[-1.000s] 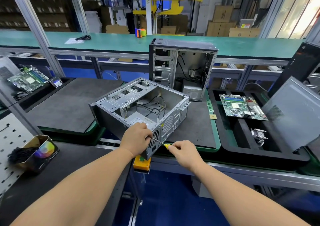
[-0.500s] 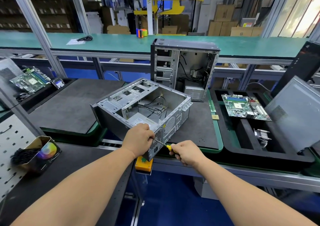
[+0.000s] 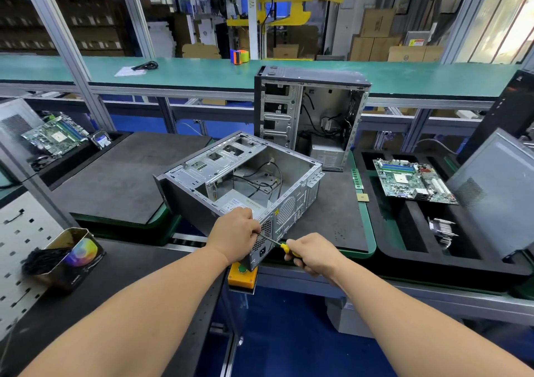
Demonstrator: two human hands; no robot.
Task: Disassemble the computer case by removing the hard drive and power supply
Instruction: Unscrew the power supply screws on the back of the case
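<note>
Both hands work the rear corner: right hand (image 3: 313,253) grips a screwdriver (image 3: 281,246), left hand (image 3: 235,233) curls over the case (image 3: 202,203) edge, steadying. Power supply (image 3: 261,245) sits inside, being unscrewed; next, keep the tip seated.

Open computer case (image 3: 231,180) lying on side, frame centre, on dark mat.

Grey metal chassis, side panel off, open face up; turned at an angle, rear panel toward lower right, near corner overhanging mat edge. Perforated drive cage (image 3: 213,159) along upper-left half, bays looking bare. Black cables (image 3: 260,183) looped loose across inner floor. Power supply (image 3: 245,204) seated in near corner: silver box, labelled top, mesh vent and socket showing on rear face just below. Gripped at that corner by left hand (image 3: 235,233); yellow-handled screwdriver (image 3: 277,243) pinched in right hand (image 3: 313,253), tip on rear panel beside vent. Hard drive not made out.
</note>
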